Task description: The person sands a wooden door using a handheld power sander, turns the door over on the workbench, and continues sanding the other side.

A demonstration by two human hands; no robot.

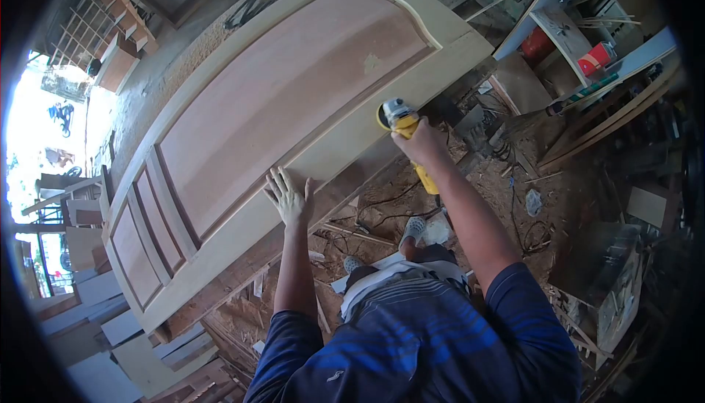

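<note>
A large wooden door (279, 65) with recessed panels lies flat in front of me, its long near edge running up to the right. My right hand (422, 146) is wrapped round a yellow angle grinder (406, 121), whose disc end rests at the door's near frame rail; I cannot tell if the disc is spinning. To the left, my left hand (291, 196) lies on the same rail with its fingers spread and nothing in it.
Sawdust, offcuts and a dark cord cover the floor around my feet (413, 230). On the right stands a shelf (562, 39) with a red container (596, 58). Boards (110, 337) are stacked at lower left. A wooden box (117, 63) stands at upper left.
</note>
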